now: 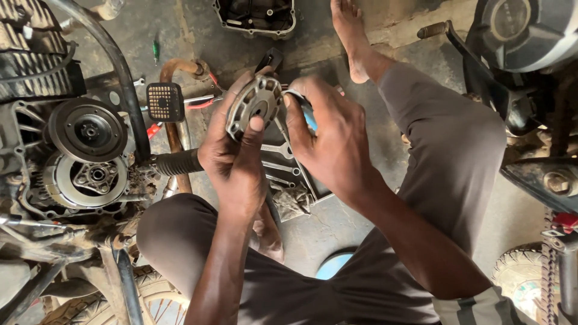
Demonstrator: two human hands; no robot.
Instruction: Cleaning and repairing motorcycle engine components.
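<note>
head view: both hands, left hand (232,159) and right hand (328,144), grip a round ribbed metal clutch plate (253,105).

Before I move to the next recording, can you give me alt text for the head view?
Seen from above, a seated person's left hand holds up a round metal plate while the right hand presses a blue-handled tool to its edge. To the left sits an open motorbike engine; wrenches lie on the concrete floor below the hands.
</note>
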